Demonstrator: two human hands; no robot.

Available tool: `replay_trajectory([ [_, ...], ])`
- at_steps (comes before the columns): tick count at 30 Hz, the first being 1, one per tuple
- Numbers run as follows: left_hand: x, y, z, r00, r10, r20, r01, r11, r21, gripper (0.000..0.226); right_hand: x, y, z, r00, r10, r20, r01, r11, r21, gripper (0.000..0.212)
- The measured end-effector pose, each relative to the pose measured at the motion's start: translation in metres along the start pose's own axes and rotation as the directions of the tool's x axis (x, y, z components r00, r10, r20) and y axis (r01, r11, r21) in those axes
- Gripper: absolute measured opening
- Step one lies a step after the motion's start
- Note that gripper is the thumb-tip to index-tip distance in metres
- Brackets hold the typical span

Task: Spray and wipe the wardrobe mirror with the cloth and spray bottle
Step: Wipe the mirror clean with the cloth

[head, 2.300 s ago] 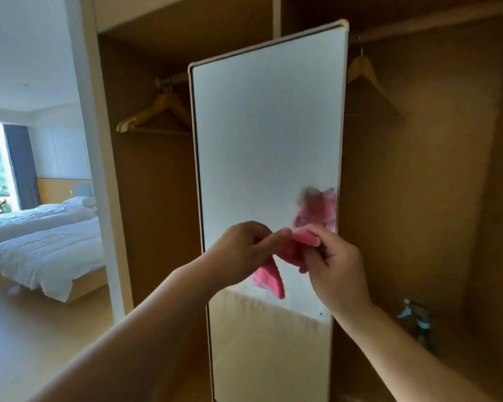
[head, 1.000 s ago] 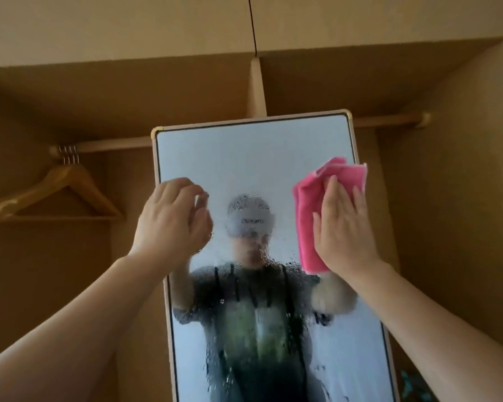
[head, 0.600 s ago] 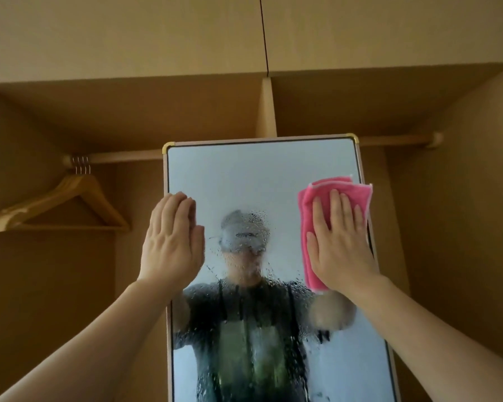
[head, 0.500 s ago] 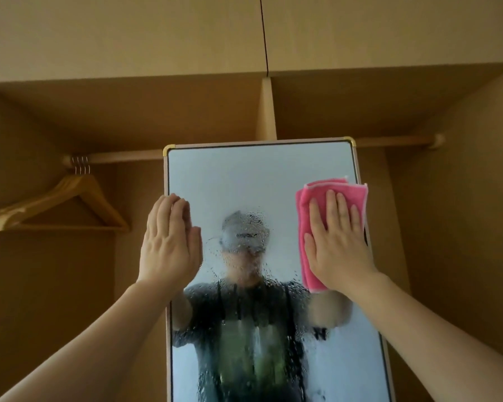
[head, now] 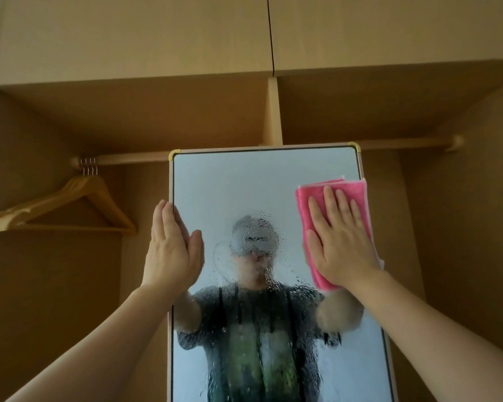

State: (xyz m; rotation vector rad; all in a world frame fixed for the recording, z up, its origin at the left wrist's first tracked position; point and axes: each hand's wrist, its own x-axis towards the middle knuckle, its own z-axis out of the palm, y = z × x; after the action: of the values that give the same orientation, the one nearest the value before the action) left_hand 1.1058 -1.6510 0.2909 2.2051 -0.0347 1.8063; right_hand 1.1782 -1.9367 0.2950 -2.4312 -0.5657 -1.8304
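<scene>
The wardrobe mirror (head: 244, 184) is tall, with a thin frame and gold corners, and spray droplets cover its middle and lower glass. A folded pink cloth (head: 308, 195) lies flat against the glass near the upper right edge. My right hand (head: 340, 245) presses it there with the fingers spread. My left hand (head: 172, 250) sits on the mirror's left edge, fingers along the frame and thumb on the glass. The spray bottle is out of view.
Several wooden hangers (head: 79, 198) hang from the rail (head: 128, 158) at the left. The rail continues at the right (head: 404, 143). A vertical divider (head: 273, 111) stands behind the mirror, below the closed upper cabinet doors (head: 157, 39).
My view rose from the mirror's lower part to its top. My left hand turned from flat on the glass to edge-on at the left frame. My right hand flattened the cloth on the glass.
</scene>
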Motion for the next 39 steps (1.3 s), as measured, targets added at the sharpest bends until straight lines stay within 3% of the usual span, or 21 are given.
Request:
replay_trajectory([
  [10, -0.004, -0.003, -0.001, 0.996, -0.082, 0.016, 0.084, 0.986, -0.142, 0.057, 0.045, 0.021, -0.014, 0.999, -0.054, -0.002, 0.054, 0.998, -0.037, 0.06],
  [19, -0.014, -0.011, -0.001, 0.99, -0.127, 0.068, 0.139, 0.969, -0.202, 0.054, 0.079, 0.027, -0.024, 1.0, -0.005, -0.029, 0.004, 1.0, -0.03, 0.062],
  [27, -0.02, -0.022, 0.004, 0.967, -0.255, 0.002, 0.24, 0.906, -0.348, 0.036, 0.065, 0.022, -0.016, 0.998, -0.002, -0.065, 0.002, 1.0, 0.007, 0.062],
  [39, -0.022, -0.022, 0.007, 0.966, -0.256, -0.028, 0.228, 0.902, -0.366, 0.038, -0.003, -0.003, 0.01, 0.995, -0.047, -0.086, 0.049, 0.998, 0.029, 0.059],
])
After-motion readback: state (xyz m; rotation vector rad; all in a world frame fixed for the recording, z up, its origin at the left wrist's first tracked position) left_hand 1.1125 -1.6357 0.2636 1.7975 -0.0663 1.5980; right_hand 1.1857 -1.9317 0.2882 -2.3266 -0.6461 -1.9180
